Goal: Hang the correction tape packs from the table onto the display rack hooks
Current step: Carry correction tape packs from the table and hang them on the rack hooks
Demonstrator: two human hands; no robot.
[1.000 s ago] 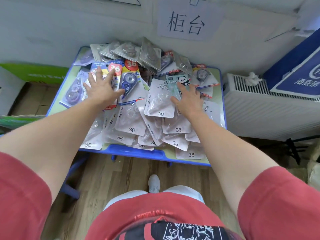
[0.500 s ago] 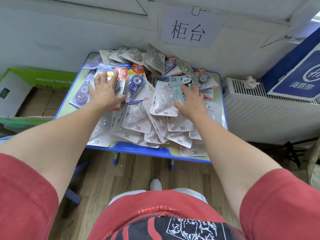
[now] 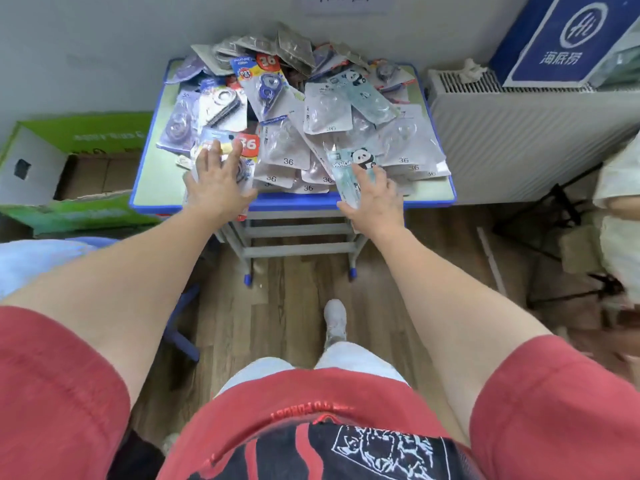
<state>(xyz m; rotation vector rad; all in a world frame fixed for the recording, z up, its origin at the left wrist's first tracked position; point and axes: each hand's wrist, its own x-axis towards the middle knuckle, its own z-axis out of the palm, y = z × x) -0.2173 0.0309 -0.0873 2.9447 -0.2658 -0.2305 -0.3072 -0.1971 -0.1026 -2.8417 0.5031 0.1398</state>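
A heap of correction tape packs (image 3: pixel 304 112) covers the small blue-edged table (image 3: pixel 433 197). My left hand (image 3: pixel 216 188) holds a pack with a red "36" badge (image 3: pixel 247 145) above the table's front left part, fingers over its face. Over the front edge, my right hand (image 3: pixel 372 199) grips a pale green panda pack (image 3: pixel 349 166). No display rack is in view.
A green cardboard box (image 3: pixel 69 161) stands left of the table. A white radiator (image 3: pixel 519 140) with a blue sign (image 3: pixel 568 39) leaning on it is to the right. Wooden floor and my white shoe (image 3: pixel 335 322) lie below; a tripod leg (image 3: pixel 568 209) stands at right.
Both hands have pulled back from the middle of the heap to the table's front edge, each bringing a pack along. I have stepped back, so the table looks farther away.
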